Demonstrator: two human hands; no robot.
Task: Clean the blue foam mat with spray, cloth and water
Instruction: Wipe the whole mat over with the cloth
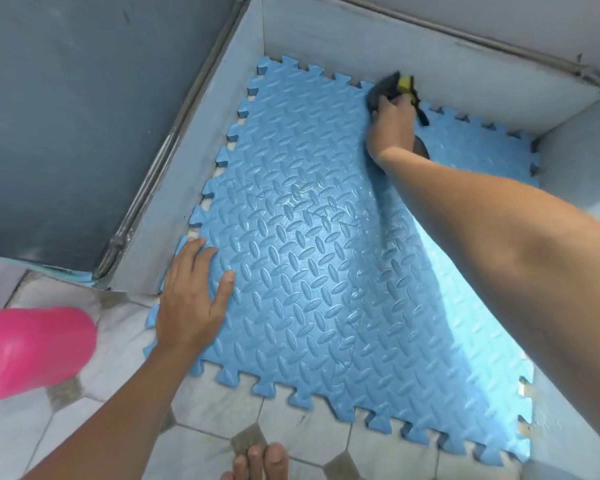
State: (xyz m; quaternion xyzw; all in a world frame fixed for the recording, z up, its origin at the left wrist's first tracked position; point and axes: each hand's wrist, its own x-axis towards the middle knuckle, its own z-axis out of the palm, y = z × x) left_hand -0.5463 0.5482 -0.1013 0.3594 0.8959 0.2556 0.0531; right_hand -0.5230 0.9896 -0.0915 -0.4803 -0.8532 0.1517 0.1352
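The blue foam mat with a raised tread pattern and jigsaw edges lies on the tiled floor, its far end pushed into a grey walled corner. My left hand rests flat on the mat's near left edge, fingers straight. My right hand reaches to the mat's far edge and grips a dark cloth with a yellow patch, pressed against the mat by the back wall. No spray bottle is in view.
A pink plastic container sits on the floor tiles at the left. Grey walls close the mat in on the left, back and right. A metal pipe runs along the left wall. Bare toes show at the bottom.
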